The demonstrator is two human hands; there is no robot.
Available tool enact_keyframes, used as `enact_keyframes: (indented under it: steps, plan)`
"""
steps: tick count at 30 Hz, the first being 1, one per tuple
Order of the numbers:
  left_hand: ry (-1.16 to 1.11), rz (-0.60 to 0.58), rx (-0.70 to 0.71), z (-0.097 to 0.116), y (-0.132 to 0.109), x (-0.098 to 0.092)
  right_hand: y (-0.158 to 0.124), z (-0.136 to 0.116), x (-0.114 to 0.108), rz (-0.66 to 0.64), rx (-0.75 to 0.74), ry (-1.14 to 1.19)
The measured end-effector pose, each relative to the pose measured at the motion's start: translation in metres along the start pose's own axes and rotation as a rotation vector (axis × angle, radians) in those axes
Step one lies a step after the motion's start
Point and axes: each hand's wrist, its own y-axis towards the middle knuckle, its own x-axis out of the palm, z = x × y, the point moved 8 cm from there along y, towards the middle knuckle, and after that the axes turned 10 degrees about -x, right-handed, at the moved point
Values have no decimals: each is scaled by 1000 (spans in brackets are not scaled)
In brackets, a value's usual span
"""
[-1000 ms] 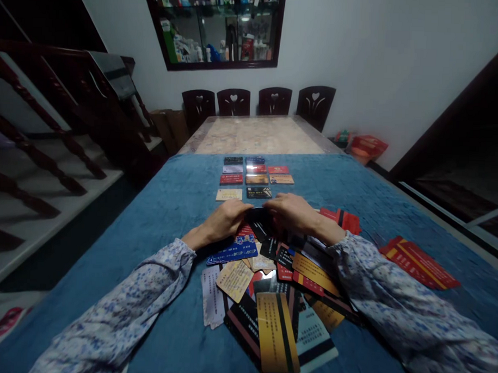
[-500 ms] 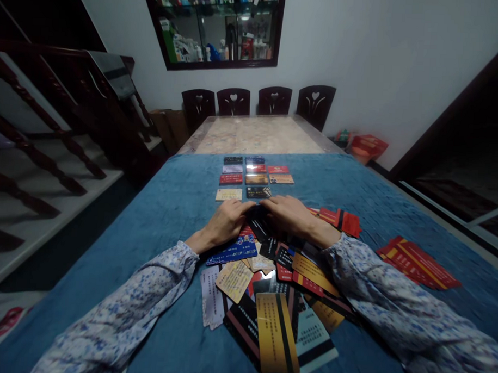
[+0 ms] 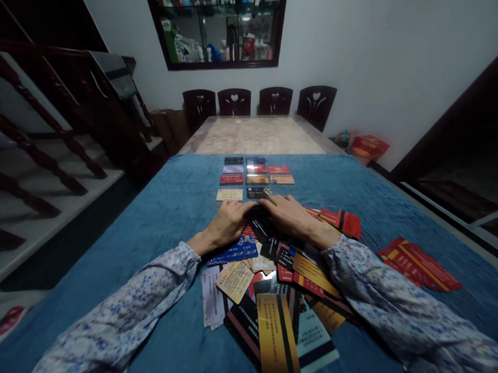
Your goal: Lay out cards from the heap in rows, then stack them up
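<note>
At the far end of a loose pile of plastic cards, my left hand (image 3: 228, 223) and my right hand (image 3: 291, 215) meet, thumbs nearly touching. Between them they grip black cards (image 3: 257, 212); how many cannot be made out, and most fingertips are hidden. Just below lies a black card with white print (image 3: 260, 229). Blue cards (image 3: 234, 253) rest by my left wrist, and a gold card (image 3: 278, 334) tops the near end of the pile. Beyond my hands, single cards lie in short rows, among them a black VIP card (image 3: 259, 193) and a cream card (image 3: 229, 195).
Red cards (image 3: 420, 263) are fanned out on the blue cloth (image 3: 155, 292) at the right. More red cards (image 3: 341, 221) lie beyond my right wrist. Past the cloth, the table's bare far end (image 3: 267, 134) reaches toward several dark chairs (image 3: 275, 102).
Both hands stay in nearly the same place, still around the black cards, which show slightly more between the thumbs. The view has shifted very slightly.
</note>
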Motion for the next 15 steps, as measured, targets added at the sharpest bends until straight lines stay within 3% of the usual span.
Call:
enact_keyframes:
  steps: [15]
  plan:
    - [-57,10,-17,1,-1,-2,0,-1,-2,40,-4,-12]
